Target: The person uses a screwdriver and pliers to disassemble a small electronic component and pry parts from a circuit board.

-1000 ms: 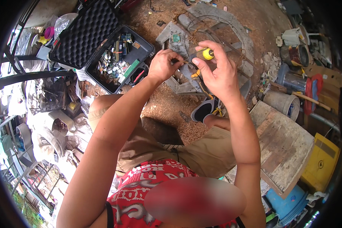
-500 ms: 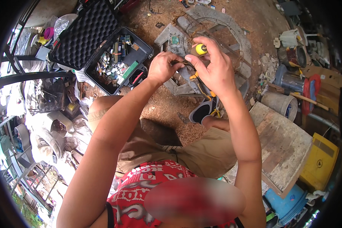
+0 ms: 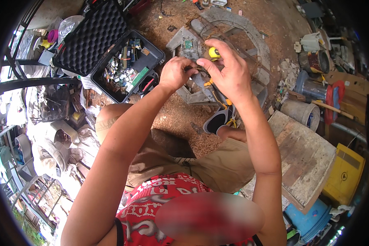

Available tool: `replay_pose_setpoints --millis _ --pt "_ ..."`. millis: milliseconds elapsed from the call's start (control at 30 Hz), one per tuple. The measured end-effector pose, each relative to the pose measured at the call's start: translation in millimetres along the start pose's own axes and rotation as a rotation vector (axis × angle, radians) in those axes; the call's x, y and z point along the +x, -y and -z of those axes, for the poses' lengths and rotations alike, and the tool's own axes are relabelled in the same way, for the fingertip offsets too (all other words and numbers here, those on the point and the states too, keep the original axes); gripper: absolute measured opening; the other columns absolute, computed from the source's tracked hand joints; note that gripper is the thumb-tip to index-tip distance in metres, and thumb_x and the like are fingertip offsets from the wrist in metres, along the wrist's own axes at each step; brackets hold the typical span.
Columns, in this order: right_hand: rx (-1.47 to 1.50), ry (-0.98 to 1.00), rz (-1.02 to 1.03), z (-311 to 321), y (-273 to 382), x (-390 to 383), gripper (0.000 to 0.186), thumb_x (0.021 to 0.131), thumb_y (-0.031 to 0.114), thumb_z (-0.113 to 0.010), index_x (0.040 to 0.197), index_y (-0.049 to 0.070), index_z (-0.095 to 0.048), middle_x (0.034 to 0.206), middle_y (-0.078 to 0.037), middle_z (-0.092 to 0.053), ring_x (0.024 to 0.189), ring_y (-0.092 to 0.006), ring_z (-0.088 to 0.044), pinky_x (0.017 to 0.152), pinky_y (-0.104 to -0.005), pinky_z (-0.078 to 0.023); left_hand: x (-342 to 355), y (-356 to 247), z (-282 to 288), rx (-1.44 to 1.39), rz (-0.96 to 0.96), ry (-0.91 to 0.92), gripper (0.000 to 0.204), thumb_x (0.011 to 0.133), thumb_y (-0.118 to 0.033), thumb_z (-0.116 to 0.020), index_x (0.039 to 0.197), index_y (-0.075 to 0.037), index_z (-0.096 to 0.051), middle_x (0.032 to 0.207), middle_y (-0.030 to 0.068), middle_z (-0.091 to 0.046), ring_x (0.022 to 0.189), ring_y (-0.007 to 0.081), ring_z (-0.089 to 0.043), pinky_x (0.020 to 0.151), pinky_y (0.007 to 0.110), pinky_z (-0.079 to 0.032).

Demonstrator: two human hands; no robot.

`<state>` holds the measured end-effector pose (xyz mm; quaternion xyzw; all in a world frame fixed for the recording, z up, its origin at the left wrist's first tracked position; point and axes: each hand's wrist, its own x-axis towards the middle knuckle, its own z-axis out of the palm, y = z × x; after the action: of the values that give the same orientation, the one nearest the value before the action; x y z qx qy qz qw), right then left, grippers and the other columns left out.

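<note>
On my feed, left hand (image 3: 176,74) pinches a small thin piece (image 3: 198,68) | right hand (image 3: 233,76) curls round a yellow-handled tool (image 3: 213,52), its tip unclear to me | piece sits between both hands | grey ring-shaped frame (image 3: 253,33) beyond | open black case (image 3: 154,54) left

Ahead to my left lies a case (image 3: 154,57), small electronic parts (image 3: 121,69) inside it, its lid (image 3: 90,39) on the far-left side. My left hand (image 3: 174,74) and right hand (image 3: 234,78) are before me, above a ring-shaped frame (image 3: 256,35) with a circuit board (image 3: 188,44) on its left part. Right of me sits a panel (image 3: 301,158), a bucket (image 3: 294,110) just beyond it.
</note>
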<state>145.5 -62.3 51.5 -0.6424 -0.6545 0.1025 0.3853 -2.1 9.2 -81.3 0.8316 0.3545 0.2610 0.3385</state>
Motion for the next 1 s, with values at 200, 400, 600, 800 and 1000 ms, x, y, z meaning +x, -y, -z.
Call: replay_pose_setpoints --millis 200,400,600,800,1000 --pt "-0.043 0.001 0.01 0.5 -0.1 1.3 0.041 0.083 0.032 -0.075 0.116 0.012 -0.062 0.098 -0.012 -0.069 0.083 -0.0316 -0.07 0.068 -0.0383 -0.056 0.6 -0.5 -0.7 0.008 -0.025 -0.018 0.023 0.074 -0.028 -0.079 0.084 -0.009 -0.071 0.084 0.0085 -0.068 0.084 0.0314 -0.061 0.081 0.041 -0.048" --pt "-0.065 -0.005 0.061 -3.1 -0.8 2.2 0.045 0.083 0.032 -0.075 0.121 0.013 -0.059 0.1 -0.012 -0.069 0.085 -0.0321 -0.069 0.069 -0.0387 -0.056 -2.2 -0.6 -1.0 -0.012 -0.016 -0.049 0.024 0.075 -0.03 -0.079 0.082 -0.009 -0.07 0.08 0.0087 -0.067 0.081 0.0315 -0.062 0.08 0.041 -0.049" --pt "-0.053 -0.064 0.105 1.2 -4.3 -1.6 0.077 0.081 0.04 -0.076 0.143 0.009 -0.041 0.122 -0.019 -0.062 0.098 -0.0347 -0.067 0.079 -0.0381 -0.057 3.6 8.9 -7.5 0.025 -0.015 -0.002 0.025 0.075 -0.032 -0.079 0.08 -0.009 -0.07 0.08 0.008 -0.068 0.082 0.0314 -0.062 0.079 0.04 -0.049" --pt "-0.28 0.217 -0.217 13.7 -40.3 -83.1 0.1 0.078 0.046 -0.078 0.15 0.001 -0.025 0.138 -0.027 -0.048 0.122 -0.0387 -0.054 0.099 -0.0433 -0.049 4.3 -0.6 1.9 -0.062 0.102 0.079 0.022 0.076 -0.03 -0.079 0.078 -0.01 -0.071 0.082 0.007 -0.07 0.086 0.0302 -0.062 0.08 0.04 -0.049" --pt "-0.529 0.618 -0.38 0.1 -48.5 -104.6 0.074 0.082 0.038 -0.075 0.134 -0.003 -0.043 0.13 -0.021 -0.053 0.121 -0.0376 -0.053 0.101 -0.046 -0.046 5.0 4.0 -2.6 -0.058 0.043 0.031 0.023 0.076 -0.029 -0.081 0.078 -0.008 -0.07 0.077 0.0066 -0.067 0.08 0.0271 -0.06 0.075 0.038 -0.049"
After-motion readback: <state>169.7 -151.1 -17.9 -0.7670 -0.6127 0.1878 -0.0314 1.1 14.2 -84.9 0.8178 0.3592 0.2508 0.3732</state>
